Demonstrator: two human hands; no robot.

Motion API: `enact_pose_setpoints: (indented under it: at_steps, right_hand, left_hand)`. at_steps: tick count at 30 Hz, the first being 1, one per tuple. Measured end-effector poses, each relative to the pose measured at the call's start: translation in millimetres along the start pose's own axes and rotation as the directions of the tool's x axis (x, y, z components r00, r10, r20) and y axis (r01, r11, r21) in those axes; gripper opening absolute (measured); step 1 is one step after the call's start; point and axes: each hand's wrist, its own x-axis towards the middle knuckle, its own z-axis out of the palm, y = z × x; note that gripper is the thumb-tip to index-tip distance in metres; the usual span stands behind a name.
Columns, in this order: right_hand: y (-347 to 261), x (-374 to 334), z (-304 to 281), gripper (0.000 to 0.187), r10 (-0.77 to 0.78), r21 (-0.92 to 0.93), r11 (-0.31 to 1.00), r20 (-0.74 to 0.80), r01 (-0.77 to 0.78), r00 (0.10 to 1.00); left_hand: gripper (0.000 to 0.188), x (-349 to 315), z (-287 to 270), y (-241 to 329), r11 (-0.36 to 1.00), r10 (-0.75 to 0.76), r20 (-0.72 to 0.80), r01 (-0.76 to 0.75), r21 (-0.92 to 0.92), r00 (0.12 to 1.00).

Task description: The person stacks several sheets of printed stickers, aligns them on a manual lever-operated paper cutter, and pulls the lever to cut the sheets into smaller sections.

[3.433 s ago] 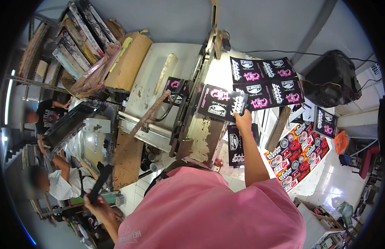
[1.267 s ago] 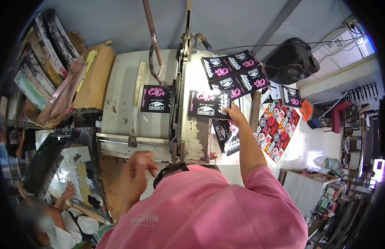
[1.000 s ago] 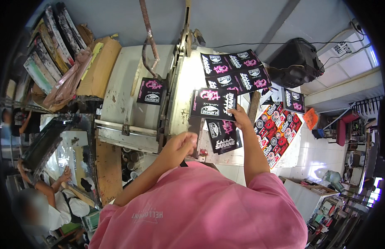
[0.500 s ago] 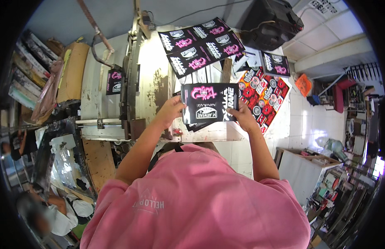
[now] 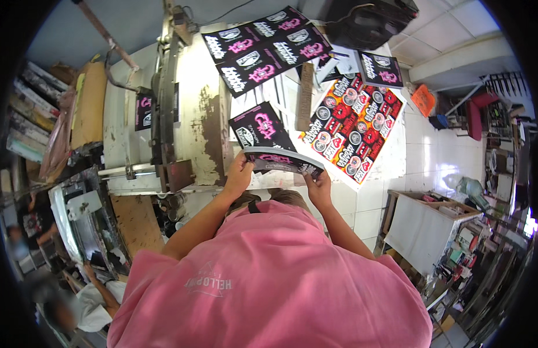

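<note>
Between my two hands, near the table's front edge, I hold a stack of black printed sheets (image 5: pixel 275 159) with pink and white print. The stack is tilted and bowed, so its pale upper edge shows as a curve. My left hand (image 5: pixel 239 176) is closed on its left end. At the right end, my right hand (image 5: pixel 319 189) pinches the lower corner. Just beyond lie more small black printed sheets (image 5: pixel 260 124) on the table. Farther back is a large black sheet (image 5: pixel 266 51) with repeated pink and white designs.
A paper cutter (image 5: pixel 163 124) stands at the left, a black printed piece (image 5: pixel 143 111) behind its bar. A wooden strip (image 5: pixel 304 95) lies beside a red-orange sticker sheet (image 5: pixel 356 130). Another black stack (image 5: pixel 380 69) and a bulky black case (image 5: pixel 373 24) are farther back. A person is at lower left.
The stack has come down toward me and tipped from face-up to nearly edge-on, bending into a curve. Small black sheets on the table behind it now show.
</note>
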Motion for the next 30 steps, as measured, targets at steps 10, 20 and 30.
enact_pose_setpoints:
  at_steps: [10, 20, 30]
  right_hand:
    - [-0.8, 35.9, -85.9, 0.024, -0.052, 0.055, 0.995, -0.362, 0.078, 0.931]
    - [19.7, 35.5, -107.8, 0.027, -0.052, 0.105, 0.99, -0.374, 0.099, 0.926]
    - [2.3, 41.6, -119.6, 0.026, -0.03, 0.034, 0.999, -0.3, 0.042, 0.953]
  left_hand:
    - [0.033, 103.5, 118.1, 2.7, 0.922, 0.26, 0.249, -0.316, 0.222, 0.933]
    - [0.029, 100.9, 150.6, -12.1, 0.884, 0.356, 0.276, -0.418, 0.211, 0.893]
    - [0.028, 102.9, 159.5, -19.8, 0.955, 0.207, 0.316, -0.261, 0.139, 0.926]
